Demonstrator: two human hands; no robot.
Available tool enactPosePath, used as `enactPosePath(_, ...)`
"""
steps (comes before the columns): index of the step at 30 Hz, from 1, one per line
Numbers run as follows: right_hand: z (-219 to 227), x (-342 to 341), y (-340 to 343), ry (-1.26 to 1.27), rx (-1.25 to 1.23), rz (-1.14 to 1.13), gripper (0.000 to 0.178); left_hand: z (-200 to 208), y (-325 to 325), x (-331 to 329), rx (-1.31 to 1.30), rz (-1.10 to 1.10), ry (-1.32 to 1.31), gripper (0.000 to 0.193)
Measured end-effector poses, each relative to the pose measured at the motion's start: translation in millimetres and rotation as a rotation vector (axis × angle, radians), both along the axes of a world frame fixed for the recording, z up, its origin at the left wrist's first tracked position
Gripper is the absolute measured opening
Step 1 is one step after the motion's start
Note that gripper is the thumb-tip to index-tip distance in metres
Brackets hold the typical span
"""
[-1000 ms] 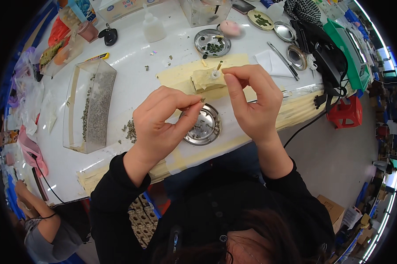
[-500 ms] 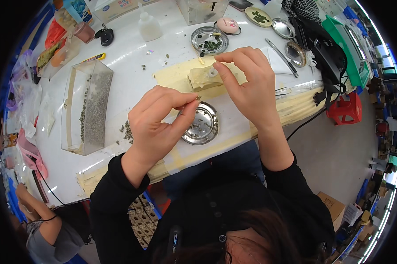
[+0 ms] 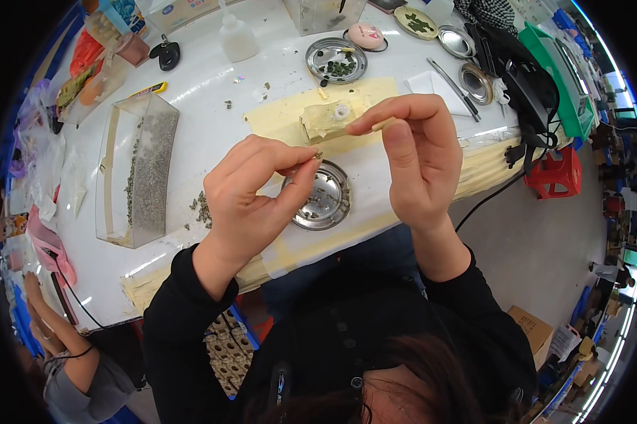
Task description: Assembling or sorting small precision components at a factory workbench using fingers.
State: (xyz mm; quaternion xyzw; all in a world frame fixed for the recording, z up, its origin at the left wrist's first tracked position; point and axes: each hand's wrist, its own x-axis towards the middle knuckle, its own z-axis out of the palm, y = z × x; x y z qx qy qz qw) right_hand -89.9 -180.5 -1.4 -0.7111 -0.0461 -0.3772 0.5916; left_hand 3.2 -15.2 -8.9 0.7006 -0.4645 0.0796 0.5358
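Observation:
My left hand is closed, with thumb and forefinger pinching a tiny grey-green piece. It hovers by the left rim of a round metal dish holding several similar pieces. To the right, my right hand grips a short, thin, pale stick between thumb and forefinger; much of the stick is hidden. Just left of its fingertips is a block wrapped in cream tape, with a small white cup on top. Loose grey-green pieces lie beside my left hand, partly covered by it.
A clear box of small pieces stands at left. Farther back are a metal dish with dark green pieces, a white squeeze bottle and tweezers. A red stool stands right; another person's arm shows lower left.
My right hand has moved from the white cup to the right and nearer me, uncovering the cup. The pale stick now shows in its fingers. My left hand keeps its pinch, almost unmoved.

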Motion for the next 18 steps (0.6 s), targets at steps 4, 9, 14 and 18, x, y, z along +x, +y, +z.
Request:
enactPosePath(4, -7.1, 0.4, 9.1, -0.042, 0.028, 0.136, 0.017, -0.8, -0.5, 0.1, 0.001, -0.011, -0.007, 0.015)
enactPosePath(9, -5.3, -1.0, 7.4, 0.023, -0.043, 0.153, 0.017, 1.3, 1.6, 0.4, -0.016, -0.025, -0.004, 0.017)
enactPosePath(14, -4.4, -0.8, 9.6, 0.022, 0.056, 0.157, 0.016, 0.4, 0.8, 0.4, -0.030, -0.011, -0.019, 0.017)
enactPosePath(18, -7.0, -1.5, 7.9, 0.054, -0.005, 0.134, 0.016, 1.1, 1.2, 0.0, -0.027, -0.010, -0.018, 0.016)
